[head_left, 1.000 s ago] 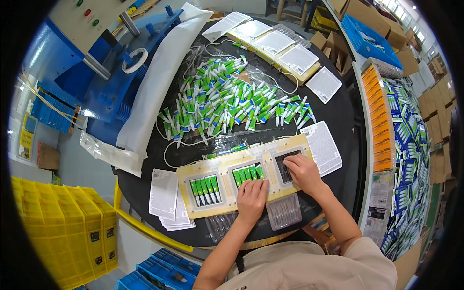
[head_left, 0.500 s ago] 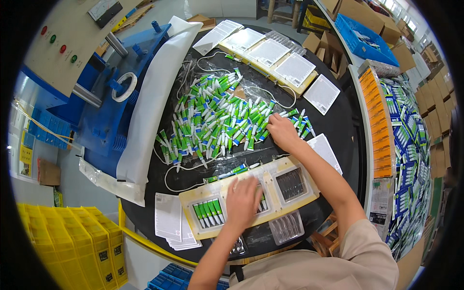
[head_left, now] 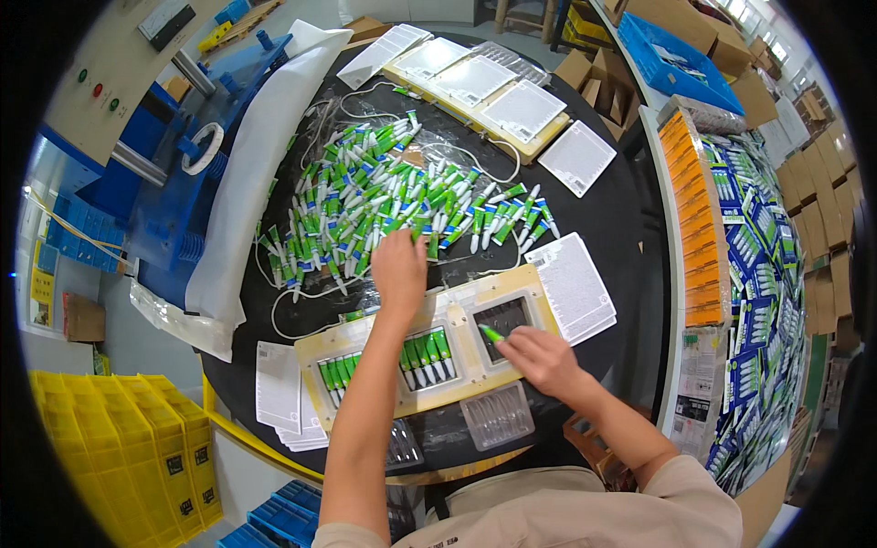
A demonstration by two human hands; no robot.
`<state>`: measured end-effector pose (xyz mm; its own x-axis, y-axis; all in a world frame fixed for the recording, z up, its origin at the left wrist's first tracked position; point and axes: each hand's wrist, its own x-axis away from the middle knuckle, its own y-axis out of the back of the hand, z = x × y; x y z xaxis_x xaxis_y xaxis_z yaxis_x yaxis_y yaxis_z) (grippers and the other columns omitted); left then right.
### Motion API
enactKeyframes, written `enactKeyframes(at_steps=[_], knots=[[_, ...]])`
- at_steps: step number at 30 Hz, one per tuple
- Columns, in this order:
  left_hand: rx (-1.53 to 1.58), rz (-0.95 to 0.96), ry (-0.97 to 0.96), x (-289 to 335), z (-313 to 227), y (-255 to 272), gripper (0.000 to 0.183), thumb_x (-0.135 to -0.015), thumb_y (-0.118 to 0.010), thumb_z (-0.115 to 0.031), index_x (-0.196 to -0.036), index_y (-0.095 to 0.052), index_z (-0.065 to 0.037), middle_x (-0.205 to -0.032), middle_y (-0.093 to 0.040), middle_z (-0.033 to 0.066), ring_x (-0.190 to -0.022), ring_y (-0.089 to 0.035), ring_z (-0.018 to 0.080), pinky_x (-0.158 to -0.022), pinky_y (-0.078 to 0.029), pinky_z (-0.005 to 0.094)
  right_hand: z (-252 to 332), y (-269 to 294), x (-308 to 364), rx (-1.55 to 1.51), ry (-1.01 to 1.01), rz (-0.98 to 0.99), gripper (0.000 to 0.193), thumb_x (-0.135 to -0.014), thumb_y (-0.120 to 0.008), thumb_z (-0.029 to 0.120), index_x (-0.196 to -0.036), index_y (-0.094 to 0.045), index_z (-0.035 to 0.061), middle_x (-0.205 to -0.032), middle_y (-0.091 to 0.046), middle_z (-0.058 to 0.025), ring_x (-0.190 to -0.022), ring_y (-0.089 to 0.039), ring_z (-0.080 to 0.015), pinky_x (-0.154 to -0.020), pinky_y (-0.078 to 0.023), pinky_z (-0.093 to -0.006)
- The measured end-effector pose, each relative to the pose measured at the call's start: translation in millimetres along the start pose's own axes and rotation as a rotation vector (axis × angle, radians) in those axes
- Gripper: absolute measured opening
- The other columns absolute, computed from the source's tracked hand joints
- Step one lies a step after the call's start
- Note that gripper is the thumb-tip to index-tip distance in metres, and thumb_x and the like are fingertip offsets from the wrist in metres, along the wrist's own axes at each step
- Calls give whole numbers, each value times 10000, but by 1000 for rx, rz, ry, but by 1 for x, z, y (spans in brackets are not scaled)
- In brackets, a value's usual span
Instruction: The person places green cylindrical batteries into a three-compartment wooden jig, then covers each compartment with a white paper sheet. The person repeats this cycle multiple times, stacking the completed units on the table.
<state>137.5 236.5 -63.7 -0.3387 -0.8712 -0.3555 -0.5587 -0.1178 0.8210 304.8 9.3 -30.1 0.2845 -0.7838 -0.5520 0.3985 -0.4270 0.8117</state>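
My right hand pinches a small green tube above the right compartment of the pale yellow tray fixture. That compartment holds a dark ribbed insert with no tubes visible in it. In the middle compartment lies a row of green tubes with white caps. Another such row sits in the left one, partly behind my left forearm. My left hand is at the near edge of a heap of loose green, white and blue tubes. Its fingers are bunched and their tips hidden.
White printed cards lie right of the fixture, with more cards at its left. A clear plastic blister rests at its near edge. Across the round black table stands a second fixture. Blue machinery borders the left.
My left hand has gone from the fixture up to the heap. My right hand has come back from the heap to the right compartment, carrying a tube. The view has shifted slightly.
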Motion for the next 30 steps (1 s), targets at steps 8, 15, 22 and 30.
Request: enactKeyframes(at_steps=[8,15,22,30], knots=[[593,90,421,119,-54,73,310,-1015,-577,-115,-1295,-604,13,-1041,-643,171,-891,-615,309,-796,-504,359,-37,-19,-20,-58,-63,-81,267,-794,-638,49,-1056,-677,12,-1007,-689,-119,-959,-683,-267,-818,-568,-368],[355,-52,-37,163,-105,37,249,-915,-718,-103,-1124,-645,12,-905,-670,160,-740,-677,314,-637,-554,381,-169,-59,-88,405,-107,328,76,-809,-652,87,-866,-701,81,-973,-664,-60,-1066,-616,-227,-867,-497,-373],[50,-143,-160,156,-112,2,229,-825,-781,-130,-1008,-673,-45,-781,-646,81,-663,-622,235,-602,-425,367,-147,-19,-63,112,-130,104,203,-835,-735,103,-1028,-685,63,-902,-672,-74,-928,-656,-257,-852,-516,-391],[-125,0,-80,164,-121,10,237,-852,-737,-246,-1005,-706,-68,-839,-649,27,-782,-609,178,-687,-393,375,-30,15,9,-23,-288,-74,292,-789,-768,70,-1075,-720,37,-840,-659,-82,-741,-655,-259,-607,-542,-365]])
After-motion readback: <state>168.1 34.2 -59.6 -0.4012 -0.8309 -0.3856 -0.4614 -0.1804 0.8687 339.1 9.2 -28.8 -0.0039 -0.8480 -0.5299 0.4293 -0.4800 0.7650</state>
